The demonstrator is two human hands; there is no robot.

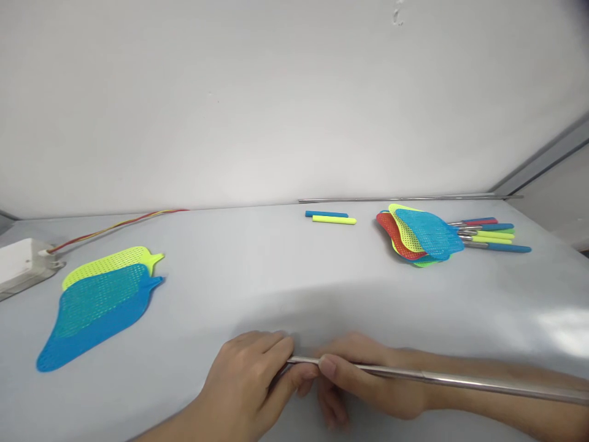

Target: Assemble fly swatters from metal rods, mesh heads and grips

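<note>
Rod (pixel 483 386): lower middle of the frame, running from the left hand (pixel 253 368) out past the right edge; bright metal, thin at its left end, thicker beyond a step near the right wrist.
Left hand grip: fingers curled closed around the thin end, thumb beneath, the tip hidden inside.
Right hand (pixel 368 388) grip: thumb pressed along the rod just beside the left hand, pinching it against the fingers behind; lower fingers hang loose and slightly blurred.
Rod's feel: probably light and stiff, smooth enough to slip or roll in dry fingers; the step suggests sections that could slide, and the thin part would likely bend first.
Best hold: likely the thick part for steadiness, with a close pinch near the thin end for control.
Heads: blue head (pixel 110 319) and yellow head (pixel 110 261), overlapping, left of frame.
Handles: blue handle (pixel 326 214) and yellow handle (pixel 334 219), side by side, upper middle.
Swatters (pixel 423 233): piled, right of frame.
Spare rod (pixel 405 199): along the wall's foot, upper right.
White box (pixel 23 264): left edge, with wires (pixel 115 226).
</note>
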